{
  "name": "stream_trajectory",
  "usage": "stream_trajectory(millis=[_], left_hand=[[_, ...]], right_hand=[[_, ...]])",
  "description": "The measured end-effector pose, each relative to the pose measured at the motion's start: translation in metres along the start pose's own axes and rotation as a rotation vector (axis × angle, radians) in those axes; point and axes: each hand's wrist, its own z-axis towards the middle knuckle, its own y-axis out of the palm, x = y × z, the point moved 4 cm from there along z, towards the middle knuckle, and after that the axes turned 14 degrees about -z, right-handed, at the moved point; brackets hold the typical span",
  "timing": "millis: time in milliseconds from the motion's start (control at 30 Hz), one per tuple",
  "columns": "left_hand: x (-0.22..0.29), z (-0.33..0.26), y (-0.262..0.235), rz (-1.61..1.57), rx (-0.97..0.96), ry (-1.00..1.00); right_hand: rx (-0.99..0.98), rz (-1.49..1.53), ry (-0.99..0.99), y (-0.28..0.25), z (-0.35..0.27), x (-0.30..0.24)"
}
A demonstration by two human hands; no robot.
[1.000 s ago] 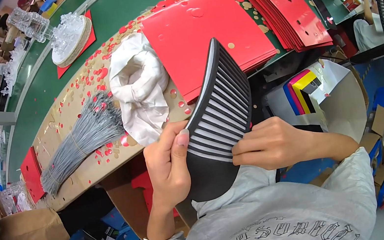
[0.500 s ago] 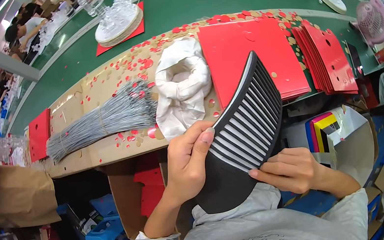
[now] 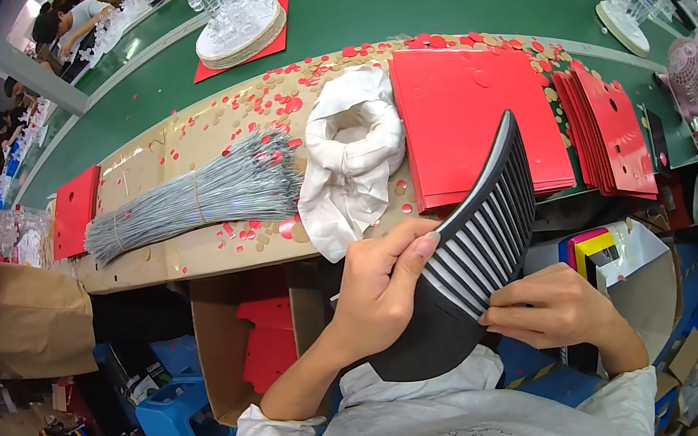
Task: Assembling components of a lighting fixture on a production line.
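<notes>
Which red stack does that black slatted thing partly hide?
The broad stack right of the crumpled white bundle: the black slatted piece overlaps its lower edge. The right-hand stack and leftmost one are clear.

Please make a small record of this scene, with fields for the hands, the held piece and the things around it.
Left hand: grips slatted piece at its left edge
Right hand: touches its lower right edge
Piece: black, tilted, white between slats
On cardboard: wire bundle, crumpled white bundle
Further right: red stack, holed red sheets
Far right: pink fan
Below cardboard: open box, red pieces inside
</notes>
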Motion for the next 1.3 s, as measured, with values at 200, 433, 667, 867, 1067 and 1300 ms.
stream_trajectory(millis=[200,433,667,867,1067,1300], left_hand=[[-0.007,0.003,0.009,-0.130,-0.017,-0.079],[-0.016,-0.002,0.003,-0.328,-0.025,-0.179],[-0.022,-0.002,-0.002,-0.537,0.060,-0.216],[-0.031,-0.002,-0.005,-0.574,0.143,-0.242],[-0.041,-0.007,0.006,-0.502,0.064,-0.383],[-0.026,-0.002,0.043,0.411,-0.517,0.105]], right_hand=[[-0.066,0.086,0.004,-0.007,0.002,0.004],[-0.046,-0.004,0.003,-0.007,0.001,-0.004],[0.073,-0.103,-0.046,-0.014,0.002,-0.012],[0.203,-0.079,-0.089,-0.020,0.002,-0.011],[0.261,0.136,0.026,-0.034,0.002,-0.006],[0.229,0.045,0.270,-0.070,0.044,0.069]])
